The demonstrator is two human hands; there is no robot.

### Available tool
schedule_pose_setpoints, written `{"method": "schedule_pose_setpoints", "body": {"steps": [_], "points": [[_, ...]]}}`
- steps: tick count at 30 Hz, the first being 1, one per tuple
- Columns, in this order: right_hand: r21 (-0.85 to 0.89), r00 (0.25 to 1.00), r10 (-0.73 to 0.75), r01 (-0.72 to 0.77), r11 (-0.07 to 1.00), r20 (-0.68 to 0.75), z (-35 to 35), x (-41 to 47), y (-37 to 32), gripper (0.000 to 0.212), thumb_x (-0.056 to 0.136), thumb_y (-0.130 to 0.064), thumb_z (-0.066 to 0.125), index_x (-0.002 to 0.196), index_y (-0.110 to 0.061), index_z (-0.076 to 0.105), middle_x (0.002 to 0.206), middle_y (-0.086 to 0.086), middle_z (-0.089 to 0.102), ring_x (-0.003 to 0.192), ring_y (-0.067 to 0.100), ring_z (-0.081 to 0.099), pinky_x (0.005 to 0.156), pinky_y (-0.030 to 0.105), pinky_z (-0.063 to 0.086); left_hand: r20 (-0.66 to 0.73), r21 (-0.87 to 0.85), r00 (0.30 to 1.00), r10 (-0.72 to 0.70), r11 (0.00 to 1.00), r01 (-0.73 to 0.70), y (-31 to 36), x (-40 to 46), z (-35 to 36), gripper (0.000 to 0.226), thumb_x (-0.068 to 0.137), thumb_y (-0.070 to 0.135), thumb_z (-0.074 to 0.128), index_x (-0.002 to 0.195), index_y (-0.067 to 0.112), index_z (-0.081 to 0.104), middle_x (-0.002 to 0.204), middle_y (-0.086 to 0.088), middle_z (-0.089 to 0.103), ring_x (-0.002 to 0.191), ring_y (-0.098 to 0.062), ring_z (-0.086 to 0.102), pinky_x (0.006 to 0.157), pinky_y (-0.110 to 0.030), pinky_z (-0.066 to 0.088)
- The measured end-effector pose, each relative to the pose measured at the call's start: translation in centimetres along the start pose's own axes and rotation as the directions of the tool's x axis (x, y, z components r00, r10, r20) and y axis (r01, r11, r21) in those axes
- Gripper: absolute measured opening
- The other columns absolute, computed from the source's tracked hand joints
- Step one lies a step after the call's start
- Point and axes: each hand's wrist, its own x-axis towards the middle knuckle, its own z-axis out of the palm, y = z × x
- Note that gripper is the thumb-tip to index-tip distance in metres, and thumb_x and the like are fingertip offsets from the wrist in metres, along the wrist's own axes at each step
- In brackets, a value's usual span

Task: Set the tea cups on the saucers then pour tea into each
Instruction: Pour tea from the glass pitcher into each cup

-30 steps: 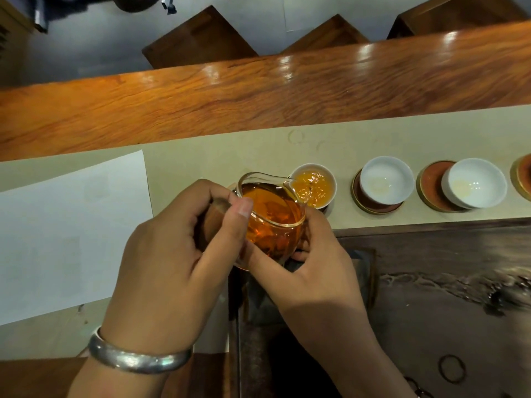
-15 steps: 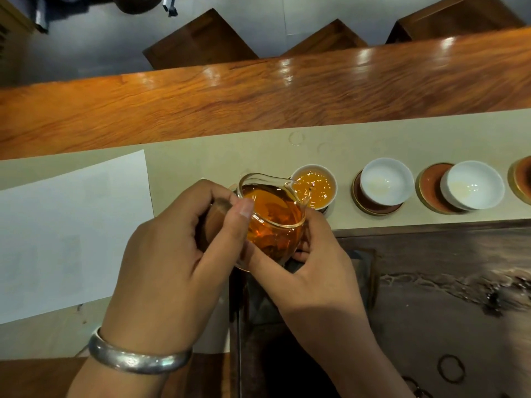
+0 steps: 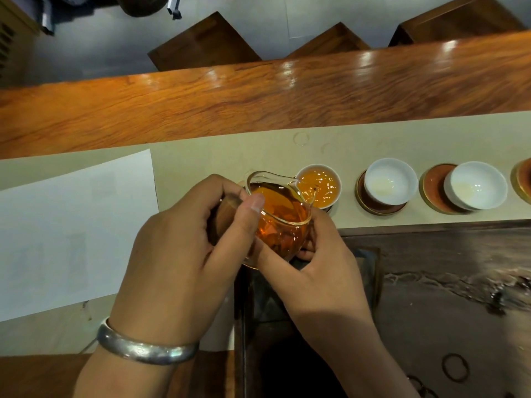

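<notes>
Room: grey floor beyond a long polished wooden desk [image 3: 258, 101]; three dark wooden stools [image 3: 205, 43] stand at its far side, each partly cut off by the desk edge.
Surface: a beige runner [image 3: 230, 150] lies along the desk, with a white sheet of paper [image 3: 66, 225] on its left end and a dark, carved tea tray [image 3: 445, 282] nearer the person on the right.
Cups: three white, round, glazed cups in a row. The first cup [image 3: 318, 185] holds orange tea; the second cup [image 3: 390, 181] and third cup [image 3: 475, 185] hold only a pale trace at the bottom.
Saucers: three brown saucers with gold rims clearly seen; the first saucer [image 3: 327, 208] is almost wholly hidden beneath its cup, the second saucer [image 3: 373, 203] and third saucer [image 3: 434, 186] show beside cups that sit off-centre. A fourth saucer [image 3: 523, 179] is cut off at the right edge.
Pitcher: one clear glass pitcher [image 3: 280, 216], tilted, its spout over the first cup, a thin stream of tea falling in.
Left hand [image 3: 184, 254]: fingers curled around the pitcher's handle side, thumb on the rim; a silver bangle [image 3: 146, 347] on the wrist.
Right hand [image 3: 319, 268]: fingers wrapped under and around the pitcher's body, their tips hidden.
Hard to make out: small dark rings at the tray's lower right.
</notes>
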Motion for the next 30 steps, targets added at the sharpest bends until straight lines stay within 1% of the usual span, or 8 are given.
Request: {"method": "schedule_pose_setpoints", "body": {"steps": [6,9,12,15,21,26,28,30], "points": [[-0.005,1.0,0.015,-0.015,1.0,0.006,0.02,0.07,0.02,0.099,0.046,-0.087,0.06,0.136,-0.048,0.047,0.126,-0.022,0.065,0.116,0.0,0.063,0.097,0.026,0.057,0.004,-0.006,1.0,0.013,1.0,-0.013,-0.02,0.09,-0.07,0.022,0.086,0.057,0.042,0.079,0.04,0.055,0.074,0.03,0.059,0.063,0.008,0.056,0.052,-0.002,0.036],[-0.005,1.0,0.019,-0.019,1.0,0.008,-0.02,0.12,0.04,0.096,0.046,-0.086,0.059,0.134,-0.049,0.047,0.124,-0.023,0.065,0.115,-0.001,0.063,0.094,0.023,0.056,0.008,-0.003,1.0,0.008,1.0,-0.008,-0.06,0.14,-0.05,0.026,0.086,0.058,0.042,0.08,0.038,0.057,0.08,0.028,0.061,0.065,0.006,0.057,0.052,-0.003,0.037],[-0.004,0.999,0.028,-0.028,1.0,0.02,-0.05,0.11,0.0,0.093,0.046,-0.087,0.058,0.131,-0.052,0.047,0.122,-0.025,0.065,0.113,-0.004,0.063,0.09,0.017,0.054,0.014,0.004,1.0,0.01,1.0,-0.01,-0.06,0.17,-0.13,0.027,0.086,0.058,0.041,0.08,0.037,0.057,0.077,0.03,0.06,0.064,0.006,0.057,0.05,-0.003,0.036],[-0.004,1.0,0.026,-0.026,1.0,0.016,-0.08,0.16,-0.02,0.09,0.047,-0.087,0.058,0.13,-0.052,0.047,0.12,-0.026,0.066,0.11,-0.006,0.063,0.084,0.013,0.053,0.019,0.014,1.0,0.018,1.0,-0.018,0.0,0.25,-0.12,0.026,0.086,0.059,0.041,0.081,0.038,0.056,0.08,0.029,0.061,0.065,0.006,0.057,0.051,-0.003,0.037],[-0.029,0.999,0.025,-0.024,0.999,0.03,-0.2,0.2,-0.12,0.093,0.047,-0.087,0.056,0.132,-0.051,0.045,0.122,-0.025,0.065,0.113,-0.003,0.063,0.09,0.018,0.055,0.015,0.021,1.0,0.019,1.0,-0.02,-0.13,0.33,-0.08,0.029,0.085,0.06,0.04,0.082,0.037,0.057,0.082,0.026,0.061,0.067,0.0,0.058,0.051,-0.009,0.039],[-0.072,0.997,0.039,-0.035,0.997,0.06,-0.29,0.3,-0.3,0.105,0.046,-0.089,0.054,0.141,-0.047,0.039,0.131,-0.022,0.061,0.12,0.001,0.06,0.094,0.018,0.052,0.002,0.019,0.999,0.035,0.999,-0.035,-0.34,0.25,-0.02,0.023,0.086,0.058,0.04,0.079,0.042,0.054,0.086,0.029,0.061,0.071,0.009,0.058,0.055,-0.002,0.039],[-0.074,0.997,0.036,-0.031,0.997,0.064,-0.39,0.32,-0.43,0.107,0.046,-0.089,0.057,0.143,-0.047,0.038,0.133,-0.022,0.06,0.122,0.001,0.058,0.093,0.015,0.049,-0.012,0.006,0.999,0.042,0.999,-0.041,-0.54,0.12,0.07,0.023,0.087,0.057,0.04,0.079,0.042,0.055,0.085,0.027,0.062,0.072,0.007,0.059,0.052,-0.007,0.041],[-0.085,0.998,0.028,-0.022,0.996,0.064,-0.49,0.26,-0.57,0.108,0.047,-0.09,0.059,0.143,-0.048,0.035,0.136,-0.023,0.057,0.125,0.001,0.056,0.092,0.013,0.046,-0.034,-0.017,0.999,0.04,0.999,-0.04,-0.82,-0.05,0.24,0.024,0.087,0.057,0.039,0.08,0.041,0.056,0.086,0.023,0.063,0.075,0.0,0.061,0.049,-0.014,0.041]]}}
